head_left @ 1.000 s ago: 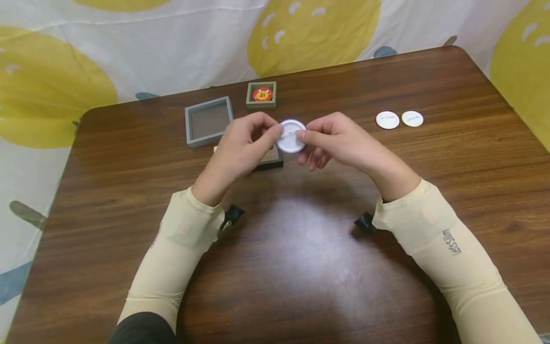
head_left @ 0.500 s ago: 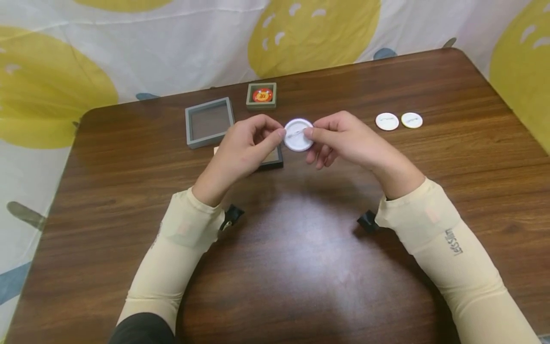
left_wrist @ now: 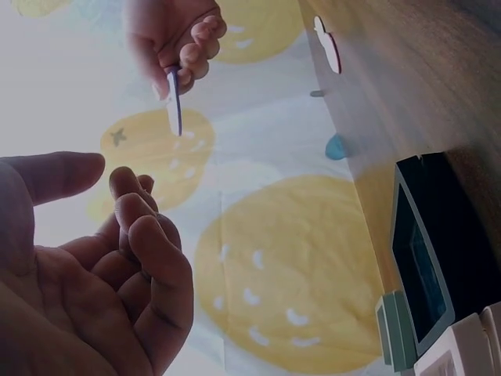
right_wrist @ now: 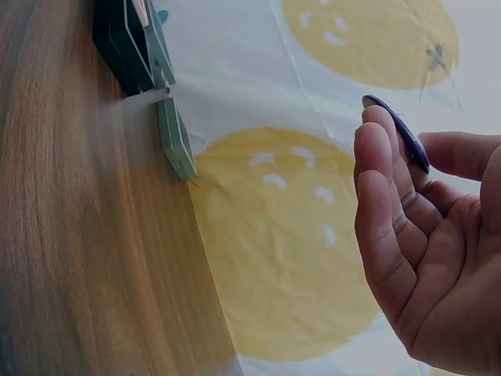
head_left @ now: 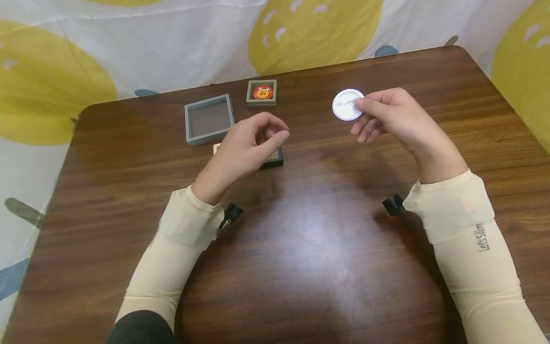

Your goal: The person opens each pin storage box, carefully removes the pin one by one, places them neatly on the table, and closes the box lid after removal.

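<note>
My right hand [head_left: 395, 117] pinches a round white pin-back button badge [head_left: 345, 104] at its right edge, between thumb and fingers. The badge's back with its metal pin faces the head camera; in the right wrist view the badge [right_wrist: 399, 133] shows edge-on, with a dark rim. My left hand [head_left: 247, 150] holds nothing, its fingers loosely bent and the thumb apart from them in the left wrist view. It hovers over a dark frame [head_left: 272, 160] and hides most of it. Other badges [left_wrist: 329, 47] lie on the table, hidden behind my right hand in the head view.
A grey square frame [head_left: 208, 139] lies at the back left of the wooden table [head_left: 309, 248]. Beside it, a small olive frame [head_left: 261, 102] holds a red and yellow round badge [head_left: 262, 92]. A patterned cloth [head_left: 193, 48] hangs behind the table.
My left fingers have let go of the badge. My right hand has carried it away to the right and toward the back, while the left hand has stayed nearly in place.
</note>
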### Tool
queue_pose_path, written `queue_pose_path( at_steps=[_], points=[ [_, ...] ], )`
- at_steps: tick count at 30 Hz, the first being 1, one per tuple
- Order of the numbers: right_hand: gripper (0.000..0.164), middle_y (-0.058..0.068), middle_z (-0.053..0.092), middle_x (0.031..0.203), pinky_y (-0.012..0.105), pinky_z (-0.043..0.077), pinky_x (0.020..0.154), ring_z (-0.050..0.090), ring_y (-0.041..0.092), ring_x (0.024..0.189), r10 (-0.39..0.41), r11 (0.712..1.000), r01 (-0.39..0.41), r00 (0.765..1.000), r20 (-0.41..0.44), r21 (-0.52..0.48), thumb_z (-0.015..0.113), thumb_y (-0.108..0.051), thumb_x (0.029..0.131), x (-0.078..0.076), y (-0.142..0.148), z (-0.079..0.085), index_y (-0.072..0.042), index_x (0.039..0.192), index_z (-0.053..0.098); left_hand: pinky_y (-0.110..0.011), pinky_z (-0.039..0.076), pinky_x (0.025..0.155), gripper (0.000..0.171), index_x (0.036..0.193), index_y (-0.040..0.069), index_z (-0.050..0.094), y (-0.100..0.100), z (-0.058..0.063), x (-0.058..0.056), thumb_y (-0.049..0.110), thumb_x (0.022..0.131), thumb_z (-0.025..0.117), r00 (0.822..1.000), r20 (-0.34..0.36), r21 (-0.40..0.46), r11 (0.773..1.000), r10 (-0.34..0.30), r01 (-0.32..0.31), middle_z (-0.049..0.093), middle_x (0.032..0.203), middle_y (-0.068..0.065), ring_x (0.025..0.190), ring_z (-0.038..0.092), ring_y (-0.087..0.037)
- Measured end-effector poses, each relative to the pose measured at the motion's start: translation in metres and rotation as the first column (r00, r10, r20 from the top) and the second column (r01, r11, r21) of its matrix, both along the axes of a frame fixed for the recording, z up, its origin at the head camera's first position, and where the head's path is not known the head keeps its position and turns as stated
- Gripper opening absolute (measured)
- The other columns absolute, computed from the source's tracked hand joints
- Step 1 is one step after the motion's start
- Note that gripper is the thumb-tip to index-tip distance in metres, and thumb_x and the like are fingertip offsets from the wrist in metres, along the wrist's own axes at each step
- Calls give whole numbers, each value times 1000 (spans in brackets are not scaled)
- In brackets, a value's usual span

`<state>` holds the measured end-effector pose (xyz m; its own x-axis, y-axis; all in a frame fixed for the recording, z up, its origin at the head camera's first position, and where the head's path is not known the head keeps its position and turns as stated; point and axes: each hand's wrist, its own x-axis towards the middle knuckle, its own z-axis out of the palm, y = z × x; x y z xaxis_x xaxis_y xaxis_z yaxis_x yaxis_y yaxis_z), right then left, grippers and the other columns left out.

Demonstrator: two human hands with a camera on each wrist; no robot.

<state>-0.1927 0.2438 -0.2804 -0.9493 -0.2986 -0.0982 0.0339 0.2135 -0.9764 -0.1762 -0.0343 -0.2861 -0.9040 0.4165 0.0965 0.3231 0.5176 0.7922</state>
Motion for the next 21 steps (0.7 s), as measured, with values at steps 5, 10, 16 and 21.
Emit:
queue_pose_path(
  at_steps=[5, 10, 16, 21],
  points=[
    [26, 4, 71, 63, 27, 56, 51, 66, 14, 53, 8, 999, -9, 1000, 21, 30, 53, -21, 97, -2, -1, 1, 1, 89, 64, -27, 39, 59, 19, 105, 9, 65, 0, -2, 0, 22, 93, 58, 1000, -2, 13, 1000, -12, 12, 60, 78, -4, 63, 50, -16],
    [26, 3, 70, 62, 26, 56, 51, 65, 15, 52, -22, 999, 21, 1000, 20, 48, 53, -21, 97, -2, 4, 0, 1, 90, 64, -26, 39, 58, 18, 104, 9, 65, 0, -2, 0, 22, 93, 59, 1000, -9, 16, 1000, -14, 14, 60, 78, -4, 62, 50, -14],
    [24, 2, 70, 62, 26, 56, 52, 65, 14, 53, -45, 997, 40, 997, 63, 69, 53, -22, 97, 1, 17, -6, -2, 90, 64, -27, 39, 57, 18, 104, 10, 66, -1, -3, 0, 23, 93, 59, 1000, -7, 2, 1000, -22, 22, 61, 77, -4, 63, 51, -17],
    [25, 1, 70, 62, 25, 55, 50, 66, 14, 53, -62, 997, 61, 998, 27, 46, 55, -24, 96, 3, 27, -4, -4, 87, 66, -28, 40, 59, 18, 103, 11, 66, -1, -3, 0, 24, 93, 59, 1000, -8, -13, 999, -29, 29, 62, 79, -4, 65, 52, -19]
  ],
)
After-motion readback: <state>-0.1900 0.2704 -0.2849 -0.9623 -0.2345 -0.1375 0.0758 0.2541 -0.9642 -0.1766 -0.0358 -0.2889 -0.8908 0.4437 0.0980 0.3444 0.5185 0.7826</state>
